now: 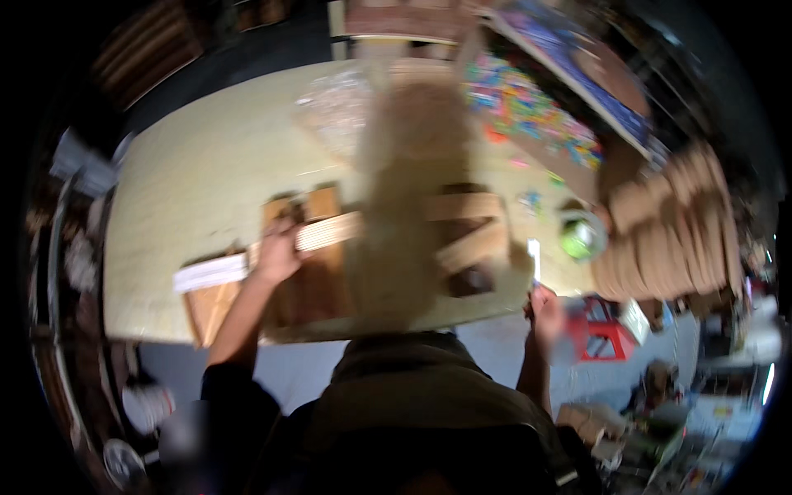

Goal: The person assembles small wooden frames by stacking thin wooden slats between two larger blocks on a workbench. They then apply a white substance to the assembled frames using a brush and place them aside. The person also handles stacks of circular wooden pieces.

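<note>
Left hand [279,254], one: lying over the wooden pieces at the person's left, back of the hand upward. Fingers bent toward the far side of the table; from where I stand, blur keeps me from telling whether they pinch the wood or only press on it.

Pale ridged strip [334,231], wood-coloured, one: its near-left end at the fingers of that hand, the rest slanting away to the right of them, across the brown boards [309,289]. The boards lie beneath it, reaching past the fingers and back toward the table's near edge.

White-topped wooden piece [212,276], one: left of the same hand, near the wrist.

Right hand [542,313], one: just off the table's near edge, fingers closed together around the lower end of a slim tool [535,260]. The tool's white upper part stands clear beyond the fingertips, pointing away from the person; its kind is too blurred to name.

Wooden frame [470,235], with a slanting bar, one: on the table [165,181] between the two hands, touched by neither.

Clear plastic bag [334,107]: far side. Small multicoloured pieces [528,103], heaped: far right. Clear tub [582,237], green contents: beyond the tool, to its right. Curved brown pieces [672,231], stacked: right end.
</note>
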`<state>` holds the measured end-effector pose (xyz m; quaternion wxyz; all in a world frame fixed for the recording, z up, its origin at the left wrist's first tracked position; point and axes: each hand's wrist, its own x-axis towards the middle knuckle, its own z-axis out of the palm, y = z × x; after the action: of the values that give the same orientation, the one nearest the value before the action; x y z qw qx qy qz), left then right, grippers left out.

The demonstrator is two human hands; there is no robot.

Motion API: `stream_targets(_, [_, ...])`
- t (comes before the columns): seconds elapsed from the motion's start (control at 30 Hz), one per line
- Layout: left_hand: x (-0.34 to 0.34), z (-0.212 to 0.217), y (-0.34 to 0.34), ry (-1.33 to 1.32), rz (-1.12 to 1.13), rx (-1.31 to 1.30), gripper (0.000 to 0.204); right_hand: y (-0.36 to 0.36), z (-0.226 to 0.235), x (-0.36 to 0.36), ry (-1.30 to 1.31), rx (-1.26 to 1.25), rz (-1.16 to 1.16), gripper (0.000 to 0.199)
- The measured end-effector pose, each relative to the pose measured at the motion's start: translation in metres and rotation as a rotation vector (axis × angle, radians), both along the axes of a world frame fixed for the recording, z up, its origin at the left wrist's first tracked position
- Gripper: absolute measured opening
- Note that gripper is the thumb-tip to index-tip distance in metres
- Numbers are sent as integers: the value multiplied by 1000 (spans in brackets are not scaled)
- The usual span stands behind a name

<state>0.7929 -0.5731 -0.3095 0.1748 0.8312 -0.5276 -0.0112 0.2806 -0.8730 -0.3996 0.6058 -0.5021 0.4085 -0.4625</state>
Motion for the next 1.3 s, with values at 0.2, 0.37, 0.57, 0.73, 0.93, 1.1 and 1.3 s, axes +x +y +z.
stream_targets(0.2, [-4, 11, -4, -46, 8, 53, 47, -89, 95, -28, 798, -637, -328, 20])
stream_targets(0.37, [-49, 41, -21, 505, 195, -246, 41, -106, 173, -32, 1394, -775, -223, 18])
stream_targets(0.57, [-152, 42, -101, 1119, 111, -398, 37, -183, 133, -26, 1625, -600, -3, 23])
stream_targets(0.73, [-210, 9, -158, 1678, 30, -519, 43, -188, 159, -9, 1621, -475, 155, 23])
stream_targets(0.93, [-257, 2, -211, 2151, 93, -501, 40, -219, 124, -30, 1540, -518, 111, 20])
stream_targets(1.1, [-276, -7, -250, 2226, 32, -244, 46, -223, 136, -39, 1244, -288, 321, 22])
stream_targets(1.3, [-331, 12, -316, 2466, -164, -138, 39, -195, 141, -80, 681, 91, 236, 25])
